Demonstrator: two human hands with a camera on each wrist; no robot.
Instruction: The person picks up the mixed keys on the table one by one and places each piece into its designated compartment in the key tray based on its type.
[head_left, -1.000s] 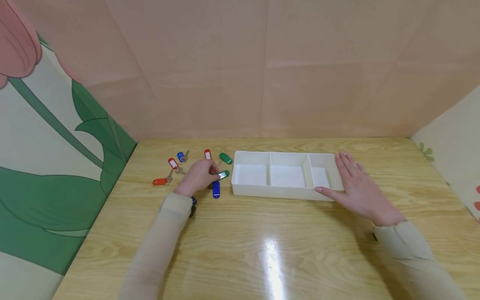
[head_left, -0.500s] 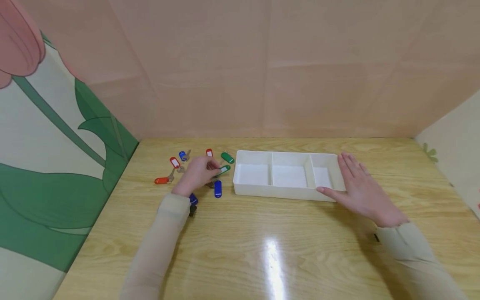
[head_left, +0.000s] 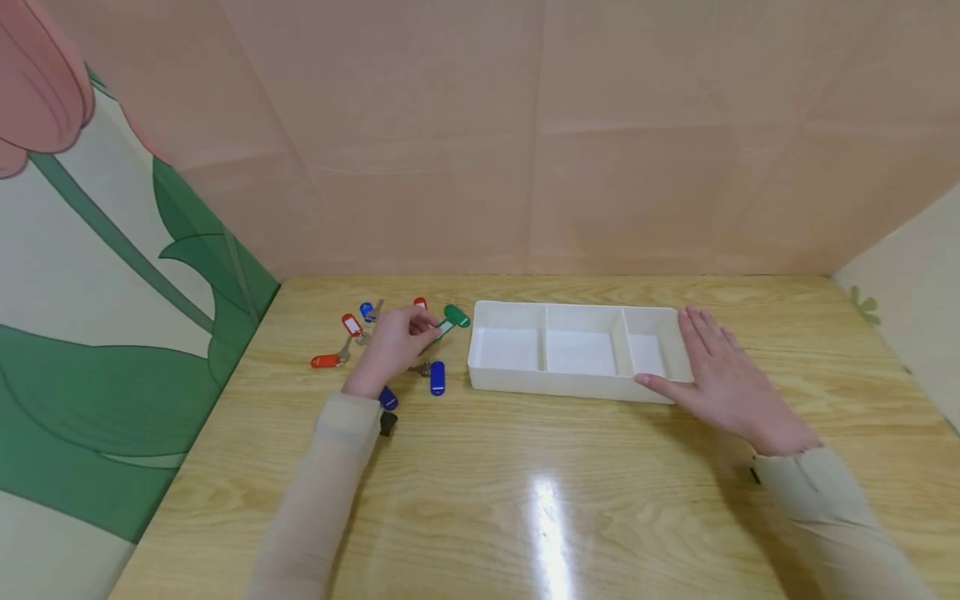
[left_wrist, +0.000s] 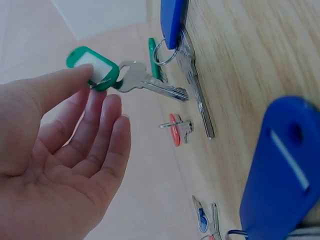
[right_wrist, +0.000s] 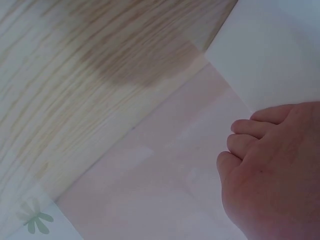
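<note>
My left hand (head_left: pixel 397 342) pinches a key tag with a green frame and white label (left_wrist: pixel 104 71) between thumb and fingertips. Its silver key (left_wrist: pixel 150 85) dangles from it, clear of the tabletop in the left wrist view. My right hand (head_left: pixel 723 387) rests against the right end of a white three-compartment tray (head_left: pixel 555 383). Its fingers lie straight along the end wall and the thumb touches the front. Another green key tag (head_left: pixel 458 316) lies by the tray's left end. A blue key tag (head_left: pixel 437 377) with keys is just in front of my left hand.
Red key tags (head_left: pixel 326 361) and a small blue one (head_left: pixel 367 312) lie left on the wooden table (head_left: pixel 480 492). Another blue tag (head_left: pixel 387 397) sits beside my left wrist. A pinkish wall (head_left: pixel 525 167) rises behind the table's far edge.
My left hand has lifted the green key tag and shifted it slightly up and away from the blue tag, uncovering that tag's keys. The right hand keeps its place on the tray.
</note>
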